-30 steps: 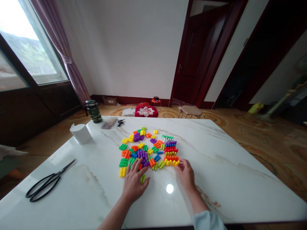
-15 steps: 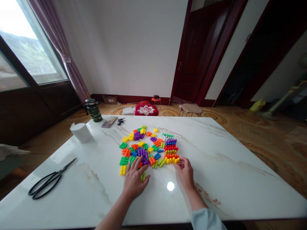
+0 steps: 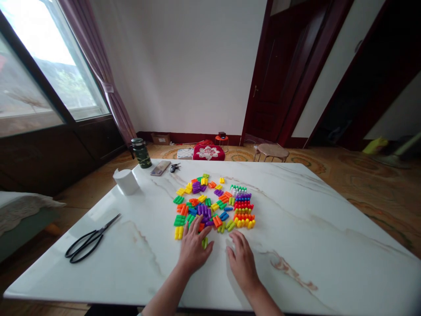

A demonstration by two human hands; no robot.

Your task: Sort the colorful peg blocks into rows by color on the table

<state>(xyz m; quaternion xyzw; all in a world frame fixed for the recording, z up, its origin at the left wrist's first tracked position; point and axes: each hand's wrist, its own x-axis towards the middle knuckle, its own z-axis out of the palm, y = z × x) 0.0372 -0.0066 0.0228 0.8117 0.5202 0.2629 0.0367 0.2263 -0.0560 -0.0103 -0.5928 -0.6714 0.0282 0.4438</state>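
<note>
1. Table [image 3: 329,245]: white marble, glossy; I judge loose pieces could skid across it if nudged.
2. Blocks [image 3: 210,206]: a scattered heap mid-table, with neat stacked rows [image 3: 243,208] at its right. Each row's long axis runs left-right.
3. Left hand [image 3: 194,248]: flat, fingers spread, tips among the blocks; nothing gripped. A sweep here could scatter the heap.
4. Right hand [image 3: 241,261]: palm down, open, empty, just short of the rows; a bump could skew them.
5. Green block [image 3: 204,242]: beside the left thumb, pointing roughly away from the person.
</note>
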